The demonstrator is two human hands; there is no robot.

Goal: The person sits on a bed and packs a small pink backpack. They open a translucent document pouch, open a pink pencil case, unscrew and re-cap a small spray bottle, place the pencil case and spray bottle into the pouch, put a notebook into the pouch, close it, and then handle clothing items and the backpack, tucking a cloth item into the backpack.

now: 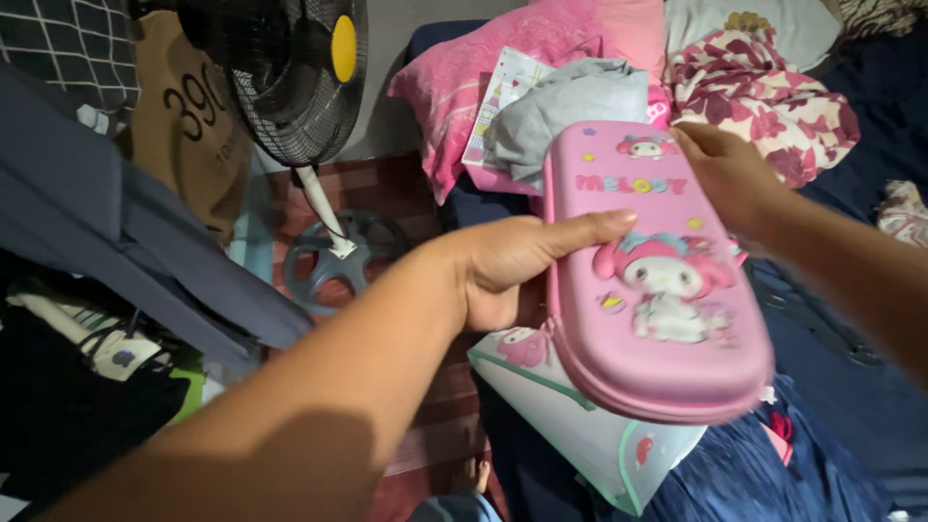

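2 bare hands hold a pink hard-shell pencil case [657, 280] with a raised cartoon character on its lid, up in the air above a bed covered in dark blue cloth [851, 387]. The left hand [512, 271] clamps the case's long left edge, thumb pressed flat on the lid. The right hand [730, 174] grips its top right corner, fingers closed on it. Just beneath lies a pale green-trimmed pouch [580, 416]. Behind it sit a grey folded garment [570, 106] and pink pillow [483, 68]; a black standing fan [290, 68] stands left.

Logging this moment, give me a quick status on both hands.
Left hand and right hand both grip pink zip case. Case held above pale folder. Nothing in the way.
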